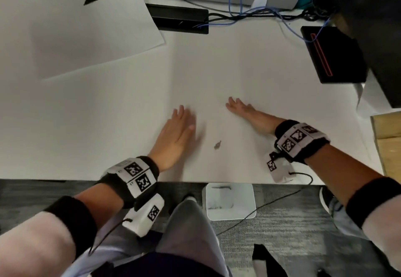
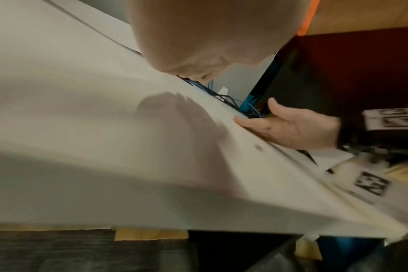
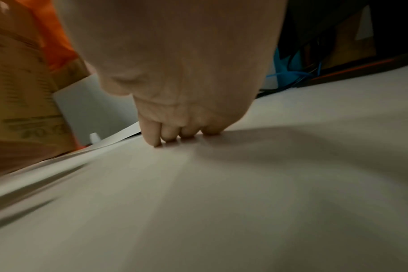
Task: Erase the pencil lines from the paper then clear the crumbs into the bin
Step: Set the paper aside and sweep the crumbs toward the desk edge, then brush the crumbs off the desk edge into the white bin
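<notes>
A small grey heap of eraser crumbs (image 1: 217,145) lies on the white desk (image 1: 108,124) near its front edge, between my two hands. My left hand (image 1: 178,129) lies flat with straight fingers just left of the crumbs, blurred at its thumb side. On its little-finger edge, my right hand (image 1: 240,108) rests on the desk right of and beyond the crumbs, fingers straight. The wrist views show the left hand (image 2: 198,46) over the desk and the right hand (image 3: 172,132) touching it. A white sheet of paper (image 1: 91,33) lies at the back left. A white bin (image 1: 229,200) stands on the floor below the desk edge.
A black cable tray (image 1: 180,18) with blue and black cables (image 1: 249,14) runs along the back edge. A black box (image 1: 332,55) with a red line sits at the right. My legs and carpet show below the desk.
</notes>
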Action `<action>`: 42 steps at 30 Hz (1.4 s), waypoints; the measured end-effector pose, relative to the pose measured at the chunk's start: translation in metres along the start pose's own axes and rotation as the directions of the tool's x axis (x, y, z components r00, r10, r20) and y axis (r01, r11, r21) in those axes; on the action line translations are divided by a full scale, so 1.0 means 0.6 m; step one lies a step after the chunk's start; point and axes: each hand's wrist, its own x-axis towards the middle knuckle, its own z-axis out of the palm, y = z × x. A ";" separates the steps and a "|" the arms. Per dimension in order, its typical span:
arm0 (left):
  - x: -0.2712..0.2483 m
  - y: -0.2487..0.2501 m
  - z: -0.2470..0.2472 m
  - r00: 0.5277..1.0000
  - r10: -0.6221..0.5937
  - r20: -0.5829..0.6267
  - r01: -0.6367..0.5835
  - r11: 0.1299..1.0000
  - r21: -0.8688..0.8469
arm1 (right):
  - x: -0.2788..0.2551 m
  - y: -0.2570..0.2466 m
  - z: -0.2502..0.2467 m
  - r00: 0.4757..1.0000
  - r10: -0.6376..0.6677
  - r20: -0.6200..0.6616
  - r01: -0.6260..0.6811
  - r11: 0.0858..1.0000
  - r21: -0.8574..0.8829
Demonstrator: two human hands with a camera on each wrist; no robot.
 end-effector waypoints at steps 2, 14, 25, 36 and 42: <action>-0.002 -0.021 -0.004 0.997 -0.076 0.008 0.072 0.977 0.198 | -0.020 -0.003 0.045 0.997 -0.060 0.056 0.062 0.997 -0.039; -0.031 0.024 0.049 0.984 0.117 0.136 -0.090 0.978 -0.189 | -0.135 0.004 0.145 0.858 0.281 -0.431 -0.018 0.853 0.521; -0.044 0.015 0.090 0.957 0.203 0.206 -0.118 0.924 -0.364 | -0.098 -0.084 0.295 0.709 0.283 -0.646 0.108 0.862 0.496; -0.118 -0.055 0.208 0.800 0.599 -0.042 -0.592 0.775 -0.221 | -0.192 0.050 0.337 0.418 0.322 -0.849 0.482 0.714 0.508; -0.086 -0.104 0.304 0.887 0.411 0.212 -0.406 0.911 -0.067 | -0.161 0.210 0.411 0.498 0.444 -0.745 0.188 0.783 0.593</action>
